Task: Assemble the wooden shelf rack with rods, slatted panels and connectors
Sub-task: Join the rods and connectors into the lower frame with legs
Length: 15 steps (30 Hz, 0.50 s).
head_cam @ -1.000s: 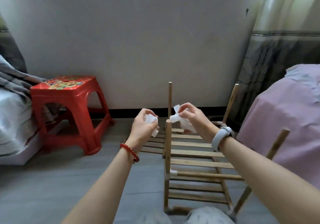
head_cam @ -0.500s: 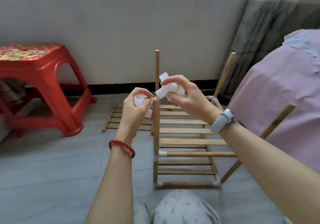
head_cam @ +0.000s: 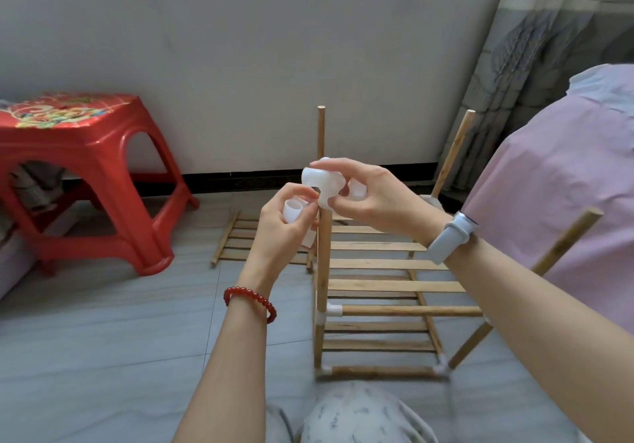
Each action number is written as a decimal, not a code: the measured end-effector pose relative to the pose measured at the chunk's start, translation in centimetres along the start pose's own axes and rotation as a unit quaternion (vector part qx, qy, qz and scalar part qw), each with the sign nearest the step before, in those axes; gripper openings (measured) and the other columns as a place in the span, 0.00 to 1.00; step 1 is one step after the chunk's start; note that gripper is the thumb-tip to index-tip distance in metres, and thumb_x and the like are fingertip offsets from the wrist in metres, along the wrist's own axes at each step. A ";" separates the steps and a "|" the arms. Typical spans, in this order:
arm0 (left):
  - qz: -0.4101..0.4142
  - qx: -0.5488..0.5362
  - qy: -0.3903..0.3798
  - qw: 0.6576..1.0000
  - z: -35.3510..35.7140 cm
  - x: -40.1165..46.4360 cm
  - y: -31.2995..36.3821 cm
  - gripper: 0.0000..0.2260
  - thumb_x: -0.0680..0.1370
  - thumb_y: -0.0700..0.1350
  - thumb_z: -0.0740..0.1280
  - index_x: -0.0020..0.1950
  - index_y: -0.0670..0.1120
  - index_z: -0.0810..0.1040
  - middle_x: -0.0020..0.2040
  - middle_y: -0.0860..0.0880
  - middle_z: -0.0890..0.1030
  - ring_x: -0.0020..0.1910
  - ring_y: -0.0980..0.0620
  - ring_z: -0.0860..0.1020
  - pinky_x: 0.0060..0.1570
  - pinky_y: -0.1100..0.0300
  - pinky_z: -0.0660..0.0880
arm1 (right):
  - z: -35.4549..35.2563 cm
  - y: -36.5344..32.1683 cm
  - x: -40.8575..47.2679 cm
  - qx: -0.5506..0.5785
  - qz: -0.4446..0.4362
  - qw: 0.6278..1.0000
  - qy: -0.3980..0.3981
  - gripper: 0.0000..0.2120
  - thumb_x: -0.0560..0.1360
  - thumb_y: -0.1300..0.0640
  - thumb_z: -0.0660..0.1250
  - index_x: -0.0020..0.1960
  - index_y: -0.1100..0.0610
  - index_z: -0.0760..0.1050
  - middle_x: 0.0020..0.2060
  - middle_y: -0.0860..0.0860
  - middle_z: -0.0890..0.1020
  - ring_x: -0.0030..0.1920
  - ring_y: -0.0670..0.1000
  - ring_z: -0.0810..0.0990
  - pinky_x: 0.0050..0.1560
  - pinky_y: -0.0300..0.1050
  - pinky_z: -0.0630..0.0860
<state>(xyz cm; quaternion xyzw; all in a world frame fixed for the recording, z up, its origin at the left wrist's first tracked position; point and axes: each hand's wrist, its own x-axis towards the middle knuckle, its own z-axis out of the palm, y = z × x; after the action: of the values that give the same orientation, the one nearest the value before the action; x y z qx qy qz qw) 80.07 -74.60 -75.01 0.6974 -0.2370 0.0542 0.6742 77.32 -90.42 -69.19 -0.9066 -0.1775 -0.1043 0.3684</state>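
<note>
The partly built wooden rack [head_cam: 387, 308] stands on the floor with two slatted shelves and upright rods. My right hand [head_cam: 370, 195] pinches a white plastic connector [head_cam: 322, 183] right at the top of the near left upright rod [head_cam: 324, 257]. My left hand [head_cam: 284, 226] is closed around another white connector [head_cam: 293, 210] just left of that rod top. A far rod [head_cam: 321, 130] rises behind my hands, and two more rods [head_cam: 453, 151] lean at the right.
A loose slatted panel [head_cam: 233, 240] lies flat on the tiled floor behind the rack. A red plastic stool [head_cam: 85, 175] stands at the left. A pink-covered bed [head_cam: 555, 181] crowds the right side, a curtain [head_cam: 535, 58] behind it. My knee [head_cam: 356, 415] is below the rack.
The camera tilted down and closer. My right hand brought its connector down onto the top of the near left rod; my left hand stayed beside it with its own connector.
</note>
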 end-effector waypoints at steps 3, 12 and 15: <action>-0.018 -0.015 -0.004 1.000 0.0 -0.1 -0.2 0.07 0.78 0.40 0.65 0.46 0.52 0.75 0.44 0.51 0.77 0.37 0.57 0.80 0.32 0.65 0.76 | 0.0 0.1 0.1 -0.022 0.009 1.000 -0.012 0.21 0.75 0.57 0.65 0.67 0.48 0.69 0.42 0.46 0.76 0.42 0.43 0.75 0.45 0.31 0.72; -0.033 -0.089 0.033 0.995 -0.2 -0.1 0.2 0.07 0.74 0.51 0.68 0.51 0.55 0.76 0.45 0.49 0.79 0.35 0.56 0.80 0.30 0.63 0.75 | -0.6 0.4 0.5 0.001 0.008 1.000 -0.020 0.12 0.77 0.59 0.63 0.55 0.43 0.74 0.54 0.41 0.69 0.55 0.39 0.69 0.58 0.32 0.66; -0.030 -0.086 0.080 0.993 0.0 0.1 0.5 0.08 0.74 0.55 0.65 0.50 0.55 0.77 0.45 0.50 0.79 0.35 0.56 0.80 0.33 0.61 0.77 | -0.5 0.4 0.7 -0.036 -0.005 0.999 -0.033 0.11 0.76 0.58 0.64 0.56 0.46 0.75 0.57 0.40 0.70 0.59 0.39 0.68 0.62 0.36 0.66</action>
<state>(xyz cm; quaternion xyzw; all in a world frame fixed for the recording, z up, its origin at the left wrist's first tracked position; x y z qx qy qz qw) 79.99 -74.57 -74.51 0.6368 -0.1648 0.0690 0.7500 78.05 -90.90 -68.84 -0.9212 -0.1900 -0.0822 0.3294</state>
